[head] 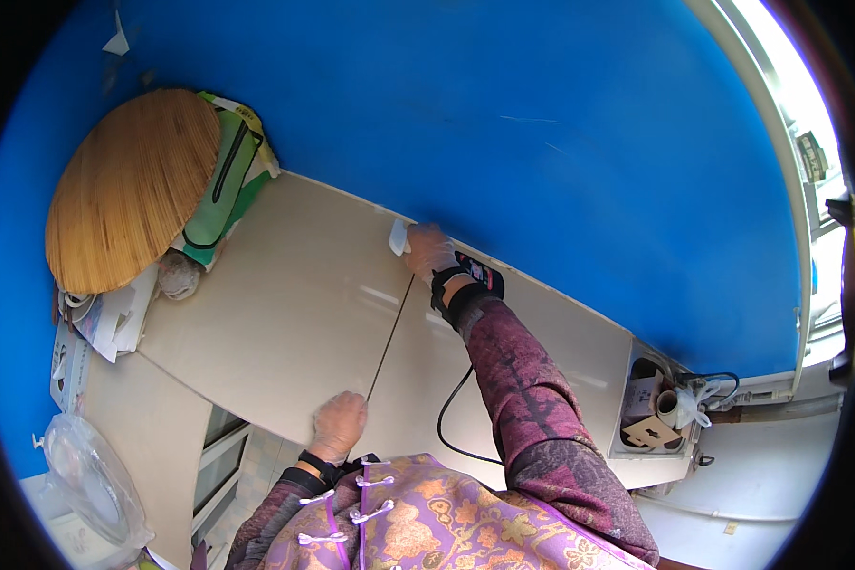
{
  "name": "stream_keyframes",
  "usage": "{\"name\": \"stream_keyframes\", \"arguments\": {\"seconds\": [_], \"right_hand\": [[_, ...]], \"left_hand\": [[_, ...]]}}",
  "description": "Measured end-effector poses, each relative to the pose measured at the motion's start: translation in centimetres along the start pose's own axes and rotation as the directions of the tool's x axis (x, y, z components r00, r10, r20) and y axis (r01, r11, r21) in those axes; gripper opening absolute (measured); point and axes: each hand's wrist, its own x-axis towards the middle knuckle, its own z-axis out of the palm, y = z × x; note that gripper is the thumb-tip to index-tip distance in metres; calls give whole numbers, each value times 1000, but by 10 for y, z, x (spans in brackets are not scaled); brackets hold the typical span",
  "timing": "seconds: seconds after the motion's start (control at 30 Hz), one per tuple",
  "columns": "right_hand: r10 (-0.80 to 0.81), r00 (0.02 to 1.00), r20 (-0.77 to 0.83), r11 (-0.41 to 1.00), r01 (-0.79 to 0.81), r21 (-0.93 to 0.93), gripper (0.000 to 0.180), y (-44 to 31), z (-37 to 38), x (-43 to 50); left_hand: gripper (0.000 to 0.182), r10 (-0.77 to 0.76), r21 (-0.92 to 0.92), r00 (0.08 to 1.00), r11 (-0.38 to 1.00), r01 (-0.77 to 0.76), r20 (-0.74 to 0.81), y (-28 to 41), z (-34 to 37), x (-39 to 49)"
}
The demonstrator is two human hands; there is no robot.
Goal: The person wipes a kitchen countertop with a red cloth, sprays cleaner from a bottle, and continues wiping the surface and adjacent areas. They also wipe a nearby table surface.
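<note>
My right hand [431,251], in a clear thin glove, reaches to the back edge of the beige countertop [271,285], against the blue wall. It is closed around a small white object [398,237] that shows at its left side, most of it hidden by the fingers. A black object with printed markings [483,273] lies beneath my right wrist, partly covered. My left hand [340,422], also in a clear glove, rests on the counter near its front edge, beside a dark seam. Its fingers are curled or foreshortened, and nothing shows in them.
A round wooden board [135,192] leans against a green bag [221,192] in the left corner. At lower left stands a plastic-wrapped round item [92,477]. On the right, a sink [623,445] holds a cardboard box [645,406]. A black cable [443,410] curves over the counter.
</note>
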Motion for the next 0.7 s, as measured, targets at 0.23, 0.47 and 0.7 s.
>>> {"name": "stream_keyframes", "arguments": {"seconds": [0.23,0.47,0.7], "right_hand": [[27,999,-31,999,-27,-22,27,29,3,-25],[179,984,6,982,-179,68,31,60,-7,-60],[124,992,13,992,-125,29,28,82,-20,-95]], "left_hand": [[12,-15,57,1000,998,15,-8,1,2,-1],[9,-13,37,999,999,15,-52,0,6,-2],[7,-56,30,995,998,58,-83,2,9,-2]]}}
